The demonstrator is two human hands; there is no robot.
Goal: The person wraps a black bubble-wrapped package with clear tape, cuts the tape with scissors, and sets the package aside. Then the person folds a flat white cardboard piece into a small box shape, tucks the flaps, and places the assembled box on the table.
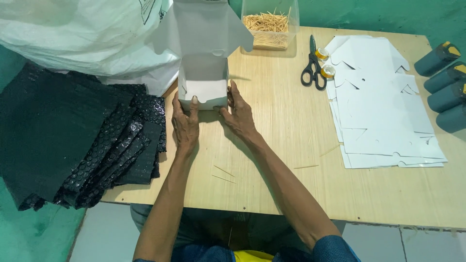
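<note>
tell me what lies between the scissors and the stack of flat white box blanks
Two small rolls of yellowish tape sit between the scissors and the stack of blanks, seen in the head view.

A light wooden table (291,184) carries a white box (204,87), scissors (311,68), flat cardboard blanks (378,111).

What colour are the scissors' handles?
Black, in the head view: the scissors lie beside two tape rolls.

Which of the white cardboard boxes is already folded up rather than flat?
The open white cardboard box held between the left hand and right hand: walls upright, lid flap raised. The rest lie as a stack of flat white cardboard blanks beside the black-handled scissors.
</note>
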